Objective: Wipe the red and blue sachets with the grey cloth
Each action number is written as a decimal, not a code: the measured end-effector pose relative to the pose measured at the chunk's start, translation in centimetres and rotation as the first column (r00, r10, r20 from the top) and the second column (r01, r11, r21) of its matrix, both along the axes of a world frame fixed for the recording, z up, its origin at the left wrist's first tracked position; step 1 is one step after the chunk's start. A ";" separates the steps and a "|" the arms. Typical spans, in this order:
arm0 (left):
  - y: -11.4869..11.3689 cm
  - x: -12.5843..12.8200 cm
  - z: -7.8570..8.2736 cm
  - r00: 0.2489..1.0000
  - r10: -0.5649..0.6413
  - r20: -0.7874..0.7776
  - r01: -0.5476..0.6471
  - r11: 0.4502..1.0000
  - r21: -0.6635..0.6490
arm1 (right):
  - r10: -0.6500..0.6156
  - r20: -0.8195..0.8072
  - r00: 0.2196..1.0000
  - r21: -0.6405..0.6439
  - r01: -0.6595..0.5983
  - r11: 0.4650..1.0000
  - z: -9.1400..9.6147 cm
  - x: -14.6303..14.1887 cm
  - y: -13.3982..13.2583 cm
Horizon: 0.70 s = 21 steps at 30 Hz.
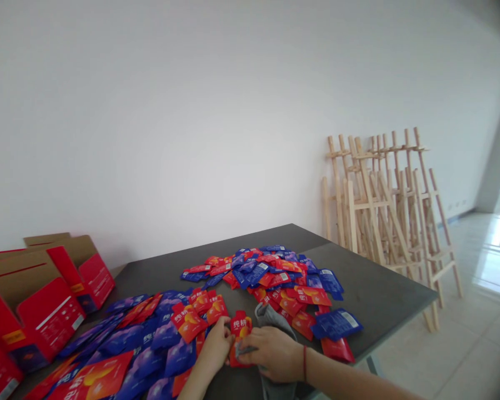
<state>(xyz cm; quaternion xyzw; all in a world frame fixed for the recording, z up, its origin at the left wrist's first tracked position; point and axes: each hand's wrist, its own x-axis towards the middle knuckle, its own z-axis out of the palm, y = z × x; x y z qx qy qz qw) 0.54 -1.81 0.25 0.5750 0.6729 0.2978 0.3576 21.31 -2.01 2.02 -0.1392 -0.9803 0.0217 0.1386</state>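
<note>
My left hand [215,343] and my right hand [270,353] meet low in the view over a dark table [379,294]. Both pinch the same red packet [240,326], the left at its left edge, the right at its lower right. A grey cloth [270,315] lies under my right hand, which also presses on it. Red and blue packets [270,272] lie scattered around the hands, with a denser pile of blue and red packets [141,339] to the left.
Open red cardboard boxes [37,311] stand at the table's left edge. Several wooden easels [391,205] lean against the white wall beyond the table's far right corner. Tiled floor [475,322] lies to the right.
</note>
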 end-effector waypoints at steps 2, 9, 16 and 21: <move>0.0 0.0 0.0 1.000 -0.004 -0.017 0.004 1.000 -0.010 | -0.087 -0.002 0.996 0.015 0.087 0.996 0.0 -0.3 0.1; -0.7 0.0 0.4 0.999 -0.033 -0.013 0.033 0.999 0.006 | -0.464 0.015 0.886 0.086 0.461 0.883 0.8 -4.0 2.7; -0.4 -0.2 0.2 0.997 -0.023 0.069 0.025 0.999 -0.026 | -0.355 0.042 0.934 0.132 0.348 0.928 1.1 -5.3 3.9; -0.3 -0.3 0.2 0.990 -0.019 0.137 0.025 0.999 -0.043 | -0.095 0.026 0.995 0.114 0.091 0.989 0.5 -3.7 2.6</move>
